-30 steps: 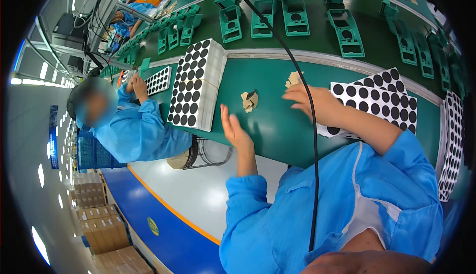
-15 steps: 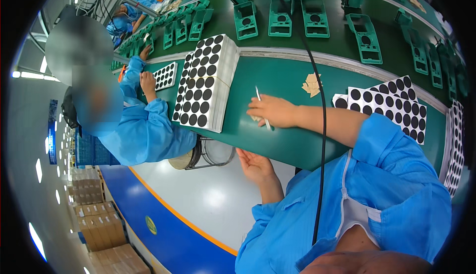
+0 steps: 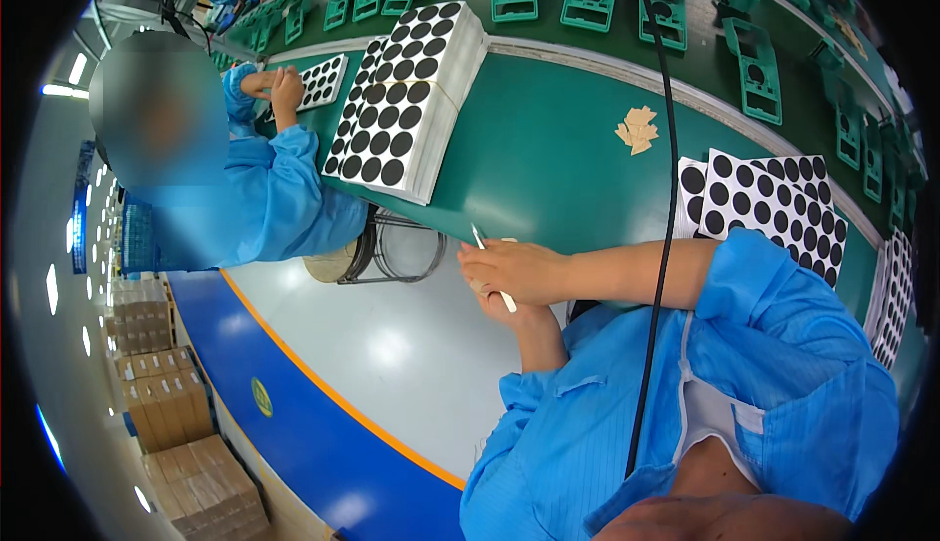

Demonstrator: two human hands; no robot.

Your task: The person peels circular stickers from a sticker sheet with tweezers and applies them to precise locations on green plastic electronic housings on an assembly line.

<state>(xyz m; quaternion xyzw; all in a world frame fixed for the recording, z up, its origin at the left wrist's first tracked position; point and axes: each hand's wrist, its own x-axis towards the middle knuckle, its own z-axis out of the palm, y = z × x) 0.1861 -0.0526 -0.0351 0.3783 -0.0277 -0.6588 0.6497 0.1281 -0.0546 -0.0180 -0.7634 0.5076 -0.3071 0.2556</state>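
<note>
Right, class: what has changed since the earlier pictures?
The right hand moved left and bodyward from the tan scrap pile, over the left hand, and now grips a white pen-like tool. The mid-table scraps left their spot. The dotted sheet stack stayed.

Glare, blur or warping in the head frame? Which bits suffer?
Head view, now: fisheye bows the rail and the rim falls to black; ceiling lights are blown out at left; the floor shows bright glare; a blur patch hides the co-worker's head; the right hand and white tool look reasonably sharp.
</note>
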